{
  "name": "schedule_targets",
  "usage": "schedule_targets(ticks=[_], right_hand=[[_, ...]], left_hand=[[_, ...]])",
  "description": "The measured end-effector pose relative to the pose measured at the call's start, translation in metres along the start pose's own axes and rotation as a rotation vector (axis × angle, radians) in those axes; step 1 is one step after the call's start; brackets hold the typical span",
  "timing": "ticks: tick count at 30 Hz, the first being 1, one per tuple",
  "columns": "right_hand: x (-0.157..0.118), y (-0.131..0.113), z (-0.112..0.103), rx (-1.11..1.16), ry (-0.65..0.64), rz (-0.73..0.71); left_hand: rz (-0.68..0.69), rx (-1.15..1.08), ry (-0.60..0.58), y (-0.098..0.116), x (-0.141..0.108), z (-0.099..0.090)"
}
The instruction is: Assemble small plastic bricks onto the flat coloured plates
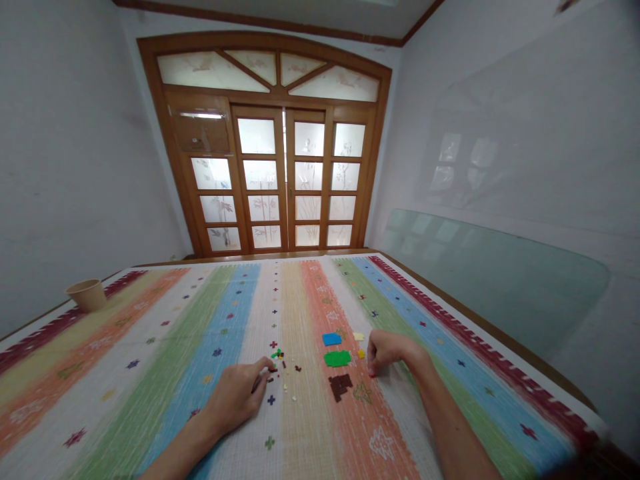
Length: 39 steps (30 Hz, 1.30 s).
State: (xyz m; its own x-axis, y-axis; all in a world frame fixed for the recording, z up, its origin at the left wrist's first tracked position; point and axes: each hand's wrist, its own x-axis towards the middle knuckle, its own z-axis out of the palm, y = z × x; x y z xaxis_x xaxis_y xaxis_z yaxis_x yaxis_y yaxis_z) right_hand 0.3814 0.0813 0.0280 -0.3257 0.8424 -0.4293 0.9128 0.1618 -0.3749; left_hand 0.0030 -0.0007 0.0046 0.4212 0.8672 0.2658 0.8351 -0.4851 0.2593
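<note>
Has left hand (243, 392) at the scattered small pieces (299, 368) on the surface (125, 380), with fingers bent nearly together; cannot tell of any grip. Has right hand (390, 347) by the yellow piece (361, 354) and green patch (337, 359), with fingers bunched downward at a red speck (373, 375); cannot tell whether gripping.

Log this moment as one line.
left hand: at loose pieces | right hand: beside yellow piece | blue cluster, green cluster, brown cluster: between hands | cup: on tablecloth, far left
</note>
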Motion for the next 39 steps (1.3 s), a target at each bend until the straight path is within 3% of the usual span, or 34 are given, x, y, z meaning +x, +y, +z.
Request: schedule_targets(ticks=[13, 30, 39], right_hand=[[-0.003, -0.001, -0.004, 0.088, 0.018, -0.085], [-0.001, -0.041, -0.006, 0.2, 0.441, -0.254], [-0.002, -0.075, 0.009, 0.22, 0.55, -0.36]], left_hand=[[-0.002, 0.026, -0.024, -0.001, 0.0, 0.002], [-0.005, 0.022, -0.018, -0.003, 0.0, 0.004], [-0.031, 0.016, -0.044, -0.001, 0.0, 0.002]])
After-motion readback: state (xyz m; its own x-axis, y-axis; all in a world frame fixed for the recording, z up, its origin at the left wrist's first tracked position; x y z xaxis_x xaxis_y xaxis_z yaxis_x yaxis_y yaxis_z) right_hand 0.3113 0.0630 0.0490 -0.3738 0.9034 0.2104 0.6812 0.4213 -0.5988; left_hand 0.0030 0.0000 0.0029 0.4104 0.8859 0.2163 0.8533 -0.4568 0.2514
